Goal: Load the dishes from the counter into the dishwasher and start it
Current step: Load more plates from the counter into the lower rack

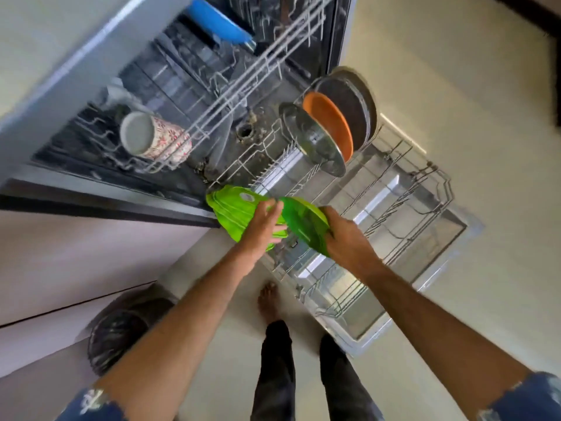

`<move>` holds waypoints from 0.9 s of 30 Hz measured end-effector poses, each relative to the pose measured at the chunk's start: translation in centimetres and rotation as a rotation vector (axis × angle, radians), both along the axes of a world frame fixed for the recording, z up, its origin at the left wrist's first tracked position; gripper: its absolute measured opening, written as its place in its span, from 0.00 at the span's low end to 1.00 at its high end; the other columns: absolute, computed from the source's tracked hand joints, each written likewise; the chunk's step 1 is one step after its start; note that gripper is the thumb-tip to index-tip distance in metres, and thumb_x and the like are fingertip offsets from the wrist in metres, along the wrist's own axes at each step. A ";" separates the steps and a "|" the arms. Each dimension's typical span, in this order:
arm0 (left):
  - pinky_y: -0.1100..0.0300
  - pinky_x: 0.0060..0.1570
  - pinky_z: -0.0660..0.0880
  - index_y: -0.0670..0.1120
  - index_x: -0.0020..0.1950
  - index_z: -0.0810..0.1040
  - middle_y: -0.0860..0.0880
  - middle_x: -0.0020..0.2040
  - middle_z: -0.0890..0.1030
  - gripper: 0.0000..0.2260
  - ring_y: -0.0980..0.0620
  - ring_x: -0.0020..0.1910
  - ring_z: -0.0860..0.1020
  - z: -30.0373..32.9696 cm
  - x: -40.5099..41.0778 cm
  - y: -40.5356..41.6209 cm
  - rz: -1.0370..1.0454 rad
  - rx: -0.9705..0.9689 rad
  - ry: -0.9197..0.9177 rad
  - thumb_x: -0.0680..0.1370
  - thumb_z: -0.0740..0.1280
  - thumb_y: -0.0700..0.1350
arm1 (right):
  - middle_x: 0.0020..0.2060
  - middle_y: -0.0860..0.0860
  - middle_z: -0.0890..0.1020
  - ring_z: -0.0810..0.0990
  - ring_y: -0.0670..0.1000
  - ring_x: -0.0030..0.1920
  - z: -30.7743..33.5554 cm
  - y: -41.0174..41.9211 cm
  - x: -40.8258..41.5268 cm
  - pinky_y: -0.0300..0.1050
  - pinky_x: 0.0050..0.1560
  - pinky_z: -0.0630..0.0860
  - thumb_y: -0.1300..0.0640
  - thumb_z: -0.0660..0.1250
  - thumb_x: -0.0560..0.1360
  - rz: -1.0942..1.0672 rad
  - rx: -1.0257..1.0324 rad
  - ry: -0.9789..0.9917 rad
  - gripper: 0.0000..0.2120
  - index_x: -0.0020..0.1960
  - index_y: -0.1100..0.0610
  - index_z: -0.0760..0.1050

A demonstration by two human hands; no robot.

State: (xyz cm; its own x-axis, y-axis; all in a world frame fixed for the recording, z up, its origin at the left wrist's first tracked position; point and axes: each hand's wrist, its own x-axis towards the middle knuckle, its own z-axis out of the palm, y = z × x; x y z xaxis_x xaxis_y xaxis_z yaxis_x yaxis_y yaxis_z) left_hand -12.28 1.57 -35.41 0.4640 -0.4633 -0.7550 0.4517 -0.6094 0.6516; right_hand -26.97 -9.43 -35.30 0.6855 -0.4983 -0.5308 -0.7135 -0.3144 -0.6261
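Note:
The dishwasher stands open with its lower rack (394,189) pulled out over the door. My left hand (261,226) holds a stack of bright green plates (230,211) above the rack's near corner. My right hand (343,235) grips a single darker green plate (303,223) by its edge, tilted, just right of the stack. Standing in the rack's far end are a steel plate (312,141), an orange plate (331,123) and a large dark pan (352,107). The upper rack (212,95) holds a patterned mug (158,138) and a blue bowl (218,19).
A dark bin (121,329) sits on the floor at the lower left beside pale cabinet fronts (76,253). My legs and bare foot (268,302) are next to the open door (364,323). Beige floor (485,117) stretches to the right.

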 end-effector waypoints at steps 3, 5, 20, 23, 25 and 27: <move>0.46 0.50 0.79 0.49 0.71 0.65 0.46 0.63 0.73 0.18 0.39 0.55 0.80 -1.3 2.9 -2.2 0.186 -0.030 0.120 0.84 0.59 0.53 | 0.54 0.56 0.81 0.82 0.61 0.50 -1.4 0.2 3.3 0.56 0.47 0.79 0.55 0.57 0.75 0.134 -0.126 -0.086 0.20 0.67 0.49 0.67; 0.51 0.39 0.82 0.47 0.66 0.67 0.47 0.53 0.74 0.12 0.45 0.46 0.79 -2.6 5.0 -2.4 0.279 -0.050 0.094 0.83 0.62 0.46 | 0.59 0.56 0.79 0.81 0.62 0.53 -2.8 0.7 5.4 0.55 0.49 0.78 0.51 0.56 0.76 0.212 -0.196 -0.139 0.23 0.70 0.52 0.67; 0.52 0.32 0.80 0.46 0.49 0.73 0.45 0.45 0.78 0.14 0.49 0.40 0.79 -8.7 11.5 -0.8 0.383 0.029 -0.014 0.81 0.56 0.28 | 0.78 0.58 0.59 0.62 0.63 0.74 -12.8 3.0 12.5 0.64 0.68 0.69 0.65 0.67 0.71 0.503 -0.230 -0.084 0.44 0.80 0.59 0.46; 0.43 0.48 0.78 0.41 0.65 0.73 0.41 0.57 0.80 0.13 0.42 0.52 0.80 -10.2 12.8 -0.5 0.382 0.122 -0.068 0.82 0.60 0.33 | 0.78 0.58 0.58 0.61 0.63 0.75 -13.0 2.5 13.1 0.64 0.69 0.68 0.65 0.67 0.73 0.545 -0.233 -0.082 0.44 0.81 0.59 0.44; 0.36 0.54 0.77 0.39 0.69 0.71 0.36 0.64 0.77 0.16 0.35 0.62 0.77 -11.4 13.6 0.0 0.349 0.179 -0.093 0.81 0.63 0.36 | 0.77 0.61 0.59 0.62 0.64 0.74 -13.5 2.4 13.2 0.65 0.67 0.69 0.62 0.67 0.75 0.586 -0.243 -0.092 0.43 0.80 0.59 0.43; 0.38 0.46 0.80 0.39 0.70 0.70 0.35 0.67 0.74 0.16 0.33 0.64 0.75 -11.6 13.5 0.0 0.305 0.221 -0.084 0.82 0.64 0.38 | 0.76 0.64 0.59 0.60 0.66 0.75 -14.2 2.3 12.9 0.66 0.68 0.68 0.57 0.66 0.78 0.620 -0.235 -0.076 0.41 0.80 0.58 0.42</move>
State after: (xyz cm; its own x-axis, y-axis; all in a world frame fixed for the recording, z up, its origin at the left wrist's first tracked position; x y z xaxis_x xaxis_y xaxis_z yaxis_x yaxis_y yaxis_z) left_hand 1.25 1.58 -46.97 0.6201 -0.1250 -0.7745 0.5844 -0.5850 0.5624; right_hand -14.06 -7.10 -49.45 0.9134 -0.0966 -0.3954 -0.3135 -0.7865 -0.5321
